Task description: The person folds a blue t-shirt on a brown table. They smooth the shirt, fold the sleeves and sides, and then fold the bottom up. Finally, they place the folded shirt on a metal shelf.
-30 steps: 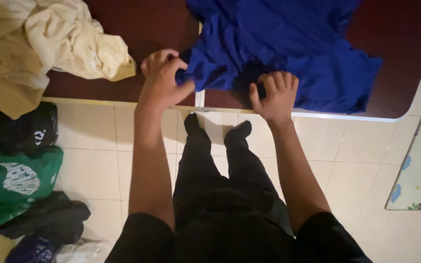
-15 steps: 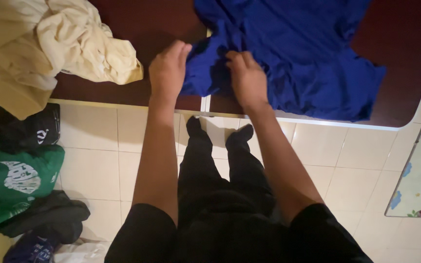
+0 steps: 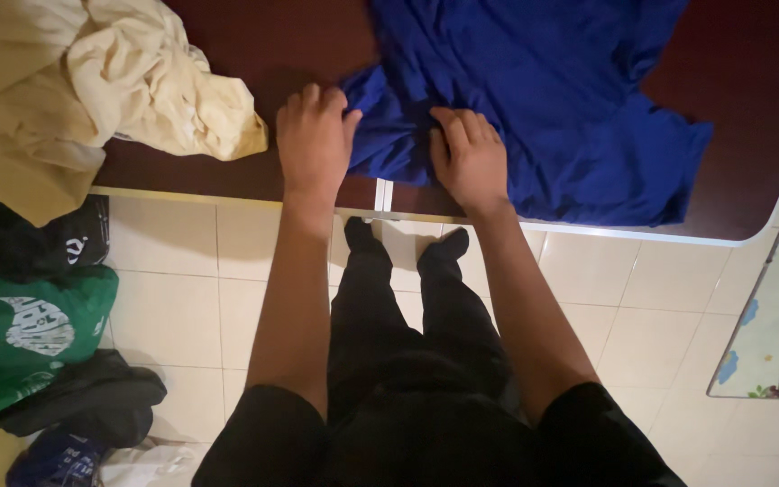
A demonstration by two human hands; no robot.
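Pressing my left hand (image 3: 314, 144) and right hand (image 3: 469, 160) flat, fingers together, on the blue shirt (image 3: 543, 99) atop the counter (image 3: 254, 54).

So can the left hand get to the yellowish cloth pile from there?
Probably yes. The left hand lies on the table at the blue shirt's edge, and the cream cloth pile sits just beside it with only bare tabletop between.

free: bare table (image 3: 308, 36) between garments | obstacle: cream clothes heap (image 3: 92, 81) far left
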